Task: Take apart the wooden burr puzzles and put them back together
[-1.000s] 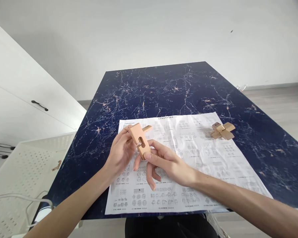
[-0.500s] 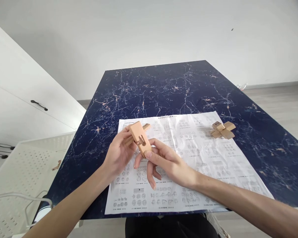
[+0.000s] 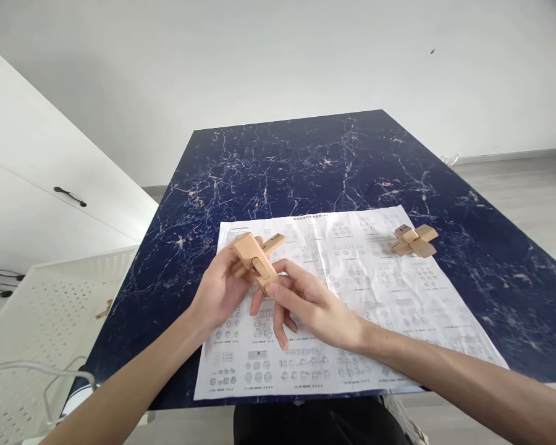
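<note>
Light wooden interlocking puzzle pieces point(image 3: 258, 262) are joined in a cross between my hands, above the printed sheet. One long block slants down to the right, and its slot is filled by another piece. A second bar with a dark mark like a 3 point(image 3: 274, 243) sticks out behind it to the upper right. My left hand point(image 3: 220, 285) is closed around the upper left part, its fingers partly hidden behind the wood. With thumb and fingers, my right hand point(image 3: 312, 303) pinches the block's lower end; its other fingers curl loosely below.
An assembled wooden cross puzzle point(image 3: 414, 240) rests on the right of the creased diagram sheet point(image 3: 352, 309). Under the sheet is a dark blue marbled table point(image 3: 296, 167). A white perforated cart point(image 3: 23, 327) stands left, with a small wooden piece point(image 3: 104, 309) on it.
The slot in the long block was partly open and now looks filled by the crossing piece. The marked bar shows further out at the upper right, and the block has tilted slightly.
</note>
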Motion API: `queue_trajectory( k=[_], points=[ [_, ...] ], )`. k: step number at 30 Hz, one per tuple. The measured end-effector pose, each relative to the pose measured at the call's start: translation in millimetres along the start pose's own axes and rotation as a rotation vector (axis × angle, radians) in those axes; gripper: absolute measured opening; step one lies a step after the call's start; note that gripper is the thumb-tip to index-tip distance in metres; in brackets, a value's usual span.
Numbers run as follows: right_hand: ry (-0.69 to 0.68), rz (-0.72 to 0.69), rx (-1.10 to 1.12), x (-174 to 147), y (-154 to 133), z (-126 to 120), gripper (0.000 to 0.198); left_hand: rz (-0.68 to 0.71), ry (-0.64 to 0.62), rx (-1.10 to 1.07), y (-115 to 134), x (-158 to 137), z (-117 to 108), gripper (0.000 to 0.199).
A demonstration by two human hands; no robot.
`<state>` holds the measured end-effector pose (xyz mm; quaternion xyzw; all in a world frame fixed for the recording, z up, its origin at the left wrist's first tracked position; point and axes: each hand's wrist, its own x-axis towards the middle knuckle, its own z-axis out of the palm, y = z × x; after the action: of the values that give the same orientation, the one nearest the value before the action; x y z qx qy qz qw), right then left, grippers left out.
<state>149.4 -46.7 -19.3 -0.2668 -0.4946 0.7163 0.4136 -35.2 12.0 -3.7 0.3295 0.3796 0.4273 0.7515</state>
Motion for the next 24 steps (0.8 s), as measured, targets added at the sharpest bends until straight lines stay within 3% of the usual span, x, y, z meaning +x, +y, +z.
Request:
queue_trajectory(
  k=[3,7,9,13,17,24],
  points=[
    [-0.006,0.006,0.002,0.4,0.6,-0.1,0.025,0.002,-0.067,0.007,2.3,-1.6,2.5,0.028],
    [-0.025,0.009,-0.036,0.7,2.1,-0.1,0.025,-0.012,-0.151,0.046,4.8,-5.4,5.1,0.061],
    [-0.035,0.011,-0.066,0.5,1.8,0.4,0.023,0.039,-0.186,0.092,4.0,-6.6,4.8,0.069],
    [-0.031,0.016,-0.149,-0.4,-1.2,2.5,0.023,0.137,-0.219,0.182,0.4,-6.4,2.9,0.057],
    [-0.014,0.034,-0.161,-0.7,-1.7,3.9,0.027,0.134,-0.231,0.215,-0.2,-5.4,2.7,0.044],
    [-0.013,0.053,-0.209,0.2,0.3,3.9,0.035,0.097,-0.249,0.224,-0.3,-4.5,-0.5,0.038]
  ],
)
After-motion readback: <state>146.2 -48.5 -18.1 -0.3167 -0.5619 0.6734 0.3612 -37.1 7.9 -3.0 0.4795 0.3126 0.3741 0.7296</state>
